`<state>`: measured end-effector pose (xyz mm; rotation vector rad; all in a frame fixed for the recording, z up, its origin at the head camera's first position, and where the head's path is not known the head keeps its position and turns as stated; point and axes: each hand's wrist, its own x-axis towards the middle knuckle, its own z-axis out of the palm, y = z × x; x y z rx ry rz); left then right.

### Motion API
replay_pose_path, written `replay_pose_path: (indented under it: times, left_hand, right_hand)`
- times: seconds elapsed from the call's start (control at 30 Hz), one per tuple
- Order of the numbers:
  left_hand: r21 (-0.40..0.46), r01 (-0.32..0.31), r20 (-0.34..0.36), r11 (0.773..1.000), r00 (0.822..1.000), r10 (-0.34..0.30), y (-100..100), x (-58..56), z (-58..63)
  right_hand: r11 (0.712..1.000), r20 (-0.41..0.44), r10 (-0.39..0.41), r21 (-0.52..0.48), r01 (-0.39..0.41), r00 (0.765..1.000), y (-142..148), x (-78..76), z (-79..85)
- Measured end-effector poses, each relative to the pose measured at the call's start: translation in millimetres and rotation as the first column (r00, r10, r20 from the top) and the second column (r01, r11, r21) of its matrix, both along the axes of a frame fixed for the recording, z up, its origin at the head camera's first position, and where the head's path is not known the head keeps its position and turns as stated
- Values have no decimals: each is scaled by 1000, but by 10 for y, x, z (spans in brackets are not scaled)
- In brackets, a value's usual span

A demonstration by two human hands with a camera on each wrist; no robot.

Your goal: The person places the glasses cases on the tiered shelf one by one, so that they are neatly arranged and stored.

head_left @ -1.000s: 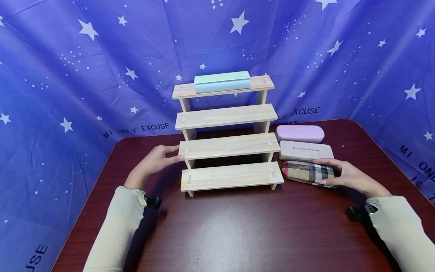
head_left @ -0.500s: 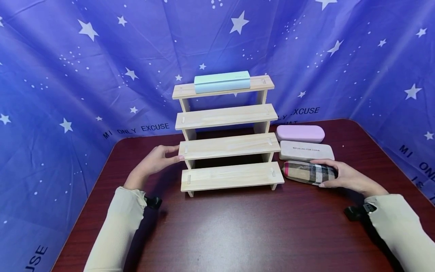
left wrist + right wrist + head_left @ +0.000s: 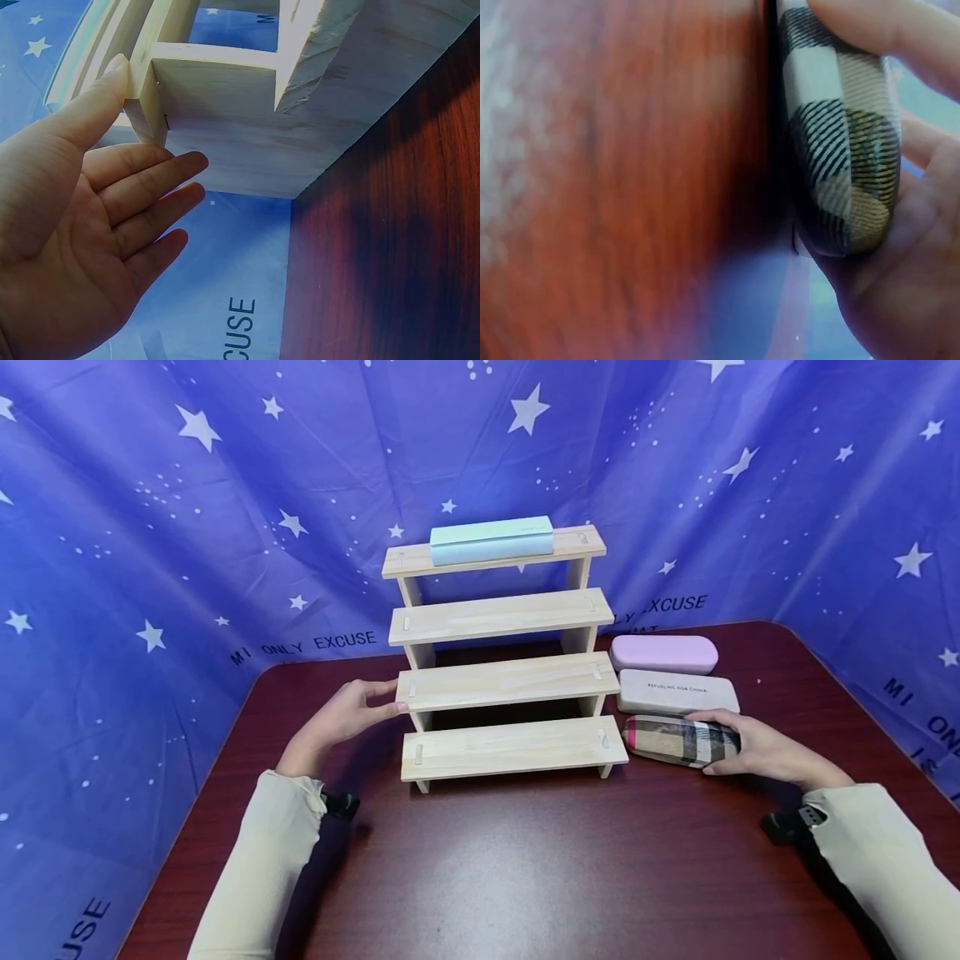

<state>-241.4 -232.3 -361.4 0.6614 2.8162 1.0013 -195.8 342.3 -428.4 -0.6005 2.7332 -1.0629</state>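
A four-step wooden display rack (image 3: 507,683) stands at the middle of the table. My left hand (image 3: 347,718) is at its left side, pinching the end of the second-lowest board; in the left wrist view the thumb lies on the board while the other fingers (image 3: 154,214) stretch out beneath. My right hand (image 3: 768,753) grips the right end of a plaid glasses case (image 3: 667,740), thumb on the near side and fingers over the far side. The case lies beside the rack's lowest step. A pale green-blue glasses case (image 3: 491,541) sits on the top board.
Behind the plaid case lie a white glasses case (image 3: 675,693) with lettering and a pink glasses case (image 3: 663,655), in a row right of the rack. A blue star-printed cloth (image 3: 315,485) hangs around the back and sides of the dark red table (image 3: 495,868).
My right hand has shifted slightly left along the plaid glasses case, closer around its right end. The left hand keeps its place at the rack.
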Motion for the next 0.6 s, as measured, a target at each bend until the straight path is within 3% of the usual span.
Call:
replay_pose_path:
  times: [0.4, 0.6]
  left_hand:
    - [-9, 0, -8, 1000, 1000, 0, 17, 9, 8]
    - [-5, -8, 0, 1000, 1000, 8, 20, 14, 6]
  right_hand:
    - [998, -79, 47, -33, -49, 996, 60, -2, -53]
    - [1000, -125, 20, -16, -22, 992, 95, 18, -39]
